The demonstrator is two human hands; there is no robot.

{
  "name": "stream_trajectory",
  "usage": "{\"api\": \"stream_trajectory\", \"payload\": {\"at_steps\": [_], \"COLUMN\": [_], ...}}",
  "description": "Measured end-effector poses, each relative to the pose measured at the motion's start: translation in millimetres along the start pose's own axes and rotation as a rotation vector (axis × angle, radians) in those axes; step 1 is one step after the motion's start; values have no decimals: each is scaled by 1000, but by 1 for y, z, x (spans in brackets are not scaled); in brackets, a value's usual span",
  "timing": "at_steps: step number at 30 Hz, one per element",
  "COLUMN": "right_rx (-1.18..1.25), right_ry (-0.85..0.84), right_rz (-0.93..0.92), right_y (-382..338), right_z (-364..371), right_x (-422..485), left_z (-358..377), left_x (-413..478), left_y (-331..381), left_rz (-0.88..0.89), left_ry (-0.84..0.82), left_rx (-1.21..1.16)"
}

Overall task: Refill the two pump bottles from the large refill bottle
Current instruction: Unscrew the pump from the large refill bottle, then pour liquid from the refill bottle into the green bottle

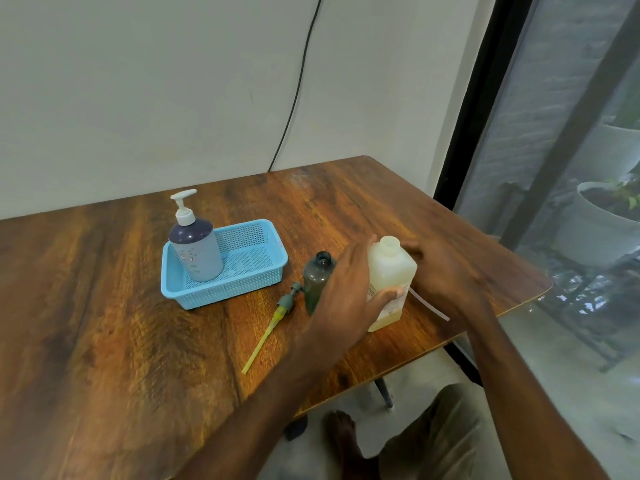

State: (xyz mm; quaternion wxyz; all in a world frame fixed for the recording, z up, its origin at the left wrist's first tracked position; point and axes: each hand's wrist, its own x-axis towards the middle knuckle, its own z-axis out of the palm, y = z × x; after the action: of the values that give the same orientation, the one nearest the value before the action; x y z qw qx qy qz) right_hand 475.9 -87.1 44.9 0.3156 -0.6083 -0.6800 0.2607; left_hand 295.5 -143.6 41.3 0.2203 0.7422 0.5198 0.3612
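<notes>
Your left hand (pixel 346 289) gripped the translucent, uncapped refill bottle (pixel 391 271) at the worktop's (pixel 104 323) right edge; your right hand (pixel 450 275) lay behind it, its fingers' hold unclear. Your left hand half hid an open dark bottle (pixel 317 275); farther left, a blue mesh basket (pixel 221 296) held a pump bottle (pixel 199 251).

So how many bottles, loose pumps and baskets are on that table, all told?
Bottles: 3 (pump bottle, small grey bottle, large refill bottle)
Loose pumps: 1 (grey pump with a yellow tube)
Baskets: 1 (blue basket)
Other: 1 (clear tube, partly hidden)
Total: 6
</notes>
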Motion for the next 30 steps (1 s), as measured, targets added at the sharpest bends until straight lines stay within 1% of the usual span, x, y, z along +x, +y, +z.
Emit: {"api": "stream_trajectory", "payload": {"at_steps": [2,4,5,7,9,10,11,12,15,17,18,21,26,30], "right_rx": [-47,-77,-54,46,149,188,227,263,263,220,200,203,130,58], "right_ry": [-17,-58,-91,-150,-116,-67,-8,61,289,399,425,430,413,366], "right_rz": [-59,-123,-118,-55,-3,19,27,20,30,46,56,16,-56,-111], "right_y": [-3,-2,-1,2,3,1,-1,-5,-11,-10,-8,-7,-3,-7], "right_z": [-9,-15,-16,-10,3,13,25,37,68,78,80,75,60,49], "right_x": [-20,-45,-57,-76,-87,-89,-90,-91,-84,-77,-74,-71,-79,-86], "left_z": [-2,-8,-13,-24,-32,-35,-37,-38,-36,-33,-32,-34,-55,-69], "left_x": [-9,-22,-29,-42,-50,-51,-49,-46,-36,-30,-27,-22,-23,-29], "left_y": [2,3,2,-6,-18,-25,-32,-39,-55,-63,-65,-72,-73,-72], "left_rz": [54,115,137,178,168,132,72,-3,-191,-235,-243,-240,-158,-74], "left_ry": [22,84,138,307,447,472,459,411,202,109,80,65,36,14], "left_rx": [1,12,18,19,20,21,23,33,155,182,164,55,-150,-127]}}
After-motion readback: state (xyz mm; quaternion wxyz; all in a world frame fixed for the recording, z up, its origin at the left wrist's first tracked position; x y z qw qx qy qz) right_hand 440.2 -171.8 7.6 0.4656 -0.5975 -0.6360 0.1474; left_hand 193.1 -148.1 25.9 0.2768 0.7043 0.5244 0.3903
